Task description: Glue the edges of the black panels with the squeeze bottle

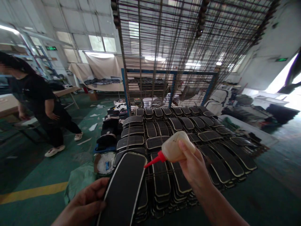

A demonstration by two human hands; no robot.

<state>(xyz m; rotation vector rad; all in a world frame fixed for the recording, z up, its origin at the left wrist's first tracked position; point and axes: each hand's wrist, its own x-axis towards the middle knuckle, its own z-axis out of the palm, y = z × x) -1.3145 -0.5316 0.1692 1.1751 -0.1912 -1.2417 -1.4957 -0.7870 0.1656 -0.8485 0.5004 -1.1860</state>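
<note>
My left hand [88, 201] grips the left edge of a long black panel [124, 185] with rounded corners, thumb on its face and fingers behind. A pale line runs along the panel's border. In my right hand [192, 160] is a cloudy squeeze bottle [175, 146], tilted down to the left. The tip of its red nozzle [154, 160] meets the panel's upper right edge. Behind them, similar black panels [161, 185] with pale borders lie in rows on stacked wire racks.
A tall wire rack frame [174, 89] with raised shelves rises behind the panels. To the left, a person in dark clothes [39, 97] walks near a table [67, 91]. A round tub [105, 163] and a green bag [80, 180] sit on the floor. White bags [218, 100] are piled at right.
</note>
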